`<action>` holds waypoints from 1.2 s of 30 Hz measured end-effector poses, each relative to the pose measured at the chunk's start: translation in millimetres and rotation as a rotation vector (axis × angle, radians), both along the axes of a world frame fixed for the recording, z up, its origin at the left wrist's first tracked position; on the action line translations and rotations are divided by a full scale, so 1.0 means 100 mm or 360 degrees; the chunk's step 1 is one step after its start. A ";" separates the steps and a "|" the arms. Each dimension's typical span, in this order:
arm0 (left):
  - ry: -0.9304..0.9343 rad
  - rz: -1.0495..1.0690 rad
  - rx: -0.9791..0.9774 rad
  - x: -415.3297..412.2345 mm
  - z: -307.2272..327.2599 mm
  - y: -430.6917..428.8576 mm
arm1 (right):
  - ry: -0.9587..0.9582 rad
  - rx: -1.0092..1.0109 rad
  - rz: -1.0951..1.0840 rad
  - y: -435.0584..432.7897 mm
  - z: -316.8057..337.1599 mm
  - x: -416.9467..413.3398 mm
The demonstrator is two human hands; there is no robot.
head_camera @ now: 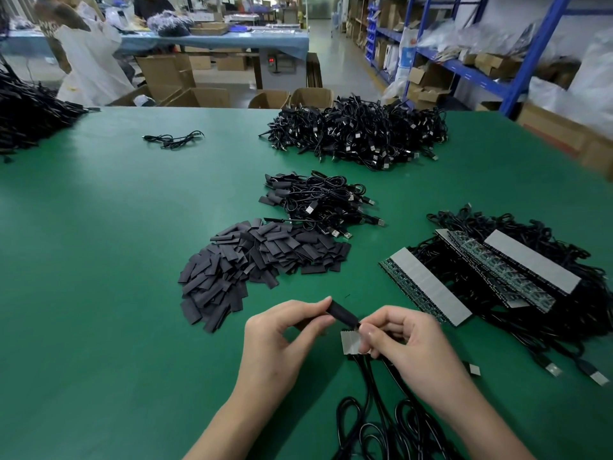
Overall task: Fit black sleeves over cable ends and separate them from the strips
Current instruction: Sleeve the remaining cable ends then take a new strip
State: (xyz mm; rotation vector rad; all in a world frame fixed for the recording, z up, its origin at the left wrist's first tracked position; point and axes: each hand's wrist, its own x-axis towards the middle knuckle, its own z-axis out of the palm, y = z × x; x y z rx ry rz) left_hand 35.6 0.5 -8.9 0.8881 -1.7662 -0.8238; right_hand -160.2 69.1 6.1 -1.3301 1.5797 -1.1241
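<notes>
My left hand (282, 340) pinches a black sleeve (343, 314) between thumb and fingers, tilted toward the right. My right hand (408, 340) grips a short grey strip piece (350, 342) with black cables (371, 410) hanging from it toward me. The sleeve's lower end meets the strip's top edge at my right fingertips. A heap of loose black sleeves (262, 263) lies on the green table (116, 260) just beyond my hands. Longer grey strips (428, 287) with attached cables rest to the right.
A small pile of sleeved cables (321, 204) sits behind the sleeve heap, and a large cable pile (358, 131) lies farther back. Another dark heap (30, 117) fills the far left. Cardboard boxes (205, 94) and blue shelving (464, 68) stand beyond the table; a person (83, 51) stands at back left.
</notes>
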 end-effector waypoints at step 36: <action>0.0630 -0.0061 0.0862 0.04 0.03 -0.11 | 0.0780 -0.0221 -0.0169 -0.05 0.05 -0.06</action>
